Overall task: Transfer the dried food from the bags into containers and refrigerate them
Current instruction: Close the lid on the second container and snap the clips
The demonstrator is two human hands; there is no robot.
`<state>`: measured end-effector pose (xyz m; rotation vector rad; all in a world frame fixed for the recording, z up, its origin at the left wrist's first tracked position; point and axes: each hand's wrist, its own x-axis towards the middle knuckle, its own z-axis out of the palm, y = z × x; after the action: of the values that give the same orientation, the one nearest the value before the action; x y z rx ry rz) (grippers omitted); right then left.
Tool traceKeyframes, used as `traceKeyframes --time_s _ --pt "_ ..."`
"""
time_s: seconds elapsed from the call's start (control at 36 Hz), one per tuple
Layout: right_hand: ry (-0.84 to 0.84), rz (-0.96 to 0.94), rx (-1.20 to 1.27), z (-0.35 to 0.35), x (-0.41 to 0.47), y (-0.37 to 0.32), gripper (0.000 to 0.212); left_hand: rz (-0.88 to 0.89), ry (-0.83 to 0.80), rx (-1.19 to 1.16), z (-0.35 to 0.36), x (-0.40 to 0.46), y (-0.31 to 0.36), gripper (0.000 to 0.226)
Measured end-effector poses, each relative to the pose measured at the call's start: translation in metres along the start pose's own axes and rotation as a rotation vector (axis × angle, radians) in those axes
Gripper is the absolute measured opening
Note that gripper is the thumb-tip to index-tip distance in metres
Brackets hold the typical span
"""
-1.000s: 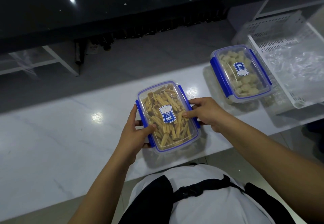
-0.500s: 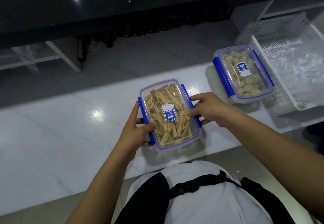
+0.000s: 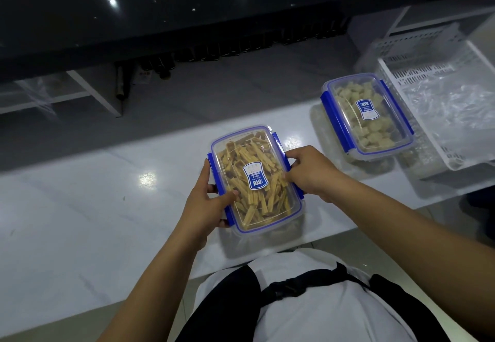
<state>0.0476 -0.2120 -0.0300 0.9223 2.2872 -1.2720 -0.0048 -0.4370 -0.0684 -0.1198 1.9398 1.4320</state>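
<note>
near counter point(image 3: 80, 207): stick-food container point(image 3: 254, 178) turned slightly since before | left hand point(image 3: 206, 205) fingers grasping its left clip | right hand point(image 3: 310, 173) fingers grasping right clip | second container point(image 3: 367, 116) far right, beside white basket point(image 3: 417, 55)

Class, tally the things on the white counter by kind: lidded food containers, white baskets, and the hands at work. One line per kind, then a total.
Lidded containers: 2, the sticks container and the chunks container
White baskets: 1, the basket
Hands: 2, the left hand and the right hand
Total: 5
</note>
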Motion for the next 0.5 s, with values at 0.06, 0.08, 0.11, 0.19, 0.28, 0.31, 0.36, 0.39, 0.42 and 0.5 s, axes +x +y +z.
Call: traceKeyframes --time_s 0.06,0.08,0.11,0.19,0.28,0.31,0.36,0.39,0.42,0.5 --pt "0.013 -0.024 -0.045 0.002 -0.001 -0.001 0.032 -0.001 -0.001 -0.001 0.001 0.001 0.0 0.087" --pt "0.019 -0.031 -0.057 0.003 -0.001 0.0 0.031 -0.002 -0.004 -0.003 0.001 0.001 -0.001 0.087" --pt "0.021 -0.037 -0.067 0.003 -0.001 0.0 0.03 -0.004 -0.009 -0.005 0.001 0.002 -0.001 0.087" --pt "-0.022 -0.029 -0.021 -0.003 0.0 0.002 0.034 -0.008 -0.025 -0.012 0.0 0.002 0.0 0.087" --pt "-0.092 0.001 0.077 -0.012 0.0 0.003 0.046 -0.012 -0.05 -0.034 -0.005 0.001 0.0 0.085" --pt "-0.098 0.0 0.092 -0.013 0.0 0.004 0.05 -0.016 -0.058 -0.045 -0.007 0.0 0.0 0.085" --pt "-0.067 -0.033 0.086 -0.012 -0.003 0.005 0.061 -0.02 -0.074 -0.071 -0.01 -0.001 -0.002 0.082" --pt "-0.02 -0.076 0.044 -0.01 -0.006 0.006 0.067 -0.017 -0.076 -0.088 -0.012 -0.001 -0.003 0.079" --pt "0.042 -0.142 -0.028 -0.008 -0.011 0.006 0.07 -0.012 -0.078 -0.11 -0.013 -0.002 -0.005 0.076" --pt "0.2 -0.366 -0.292 0.002 -0.027 0.006 0.061 -0.007 -0.103 -0.192 -0.019 -0.002 -0.01 0.076"
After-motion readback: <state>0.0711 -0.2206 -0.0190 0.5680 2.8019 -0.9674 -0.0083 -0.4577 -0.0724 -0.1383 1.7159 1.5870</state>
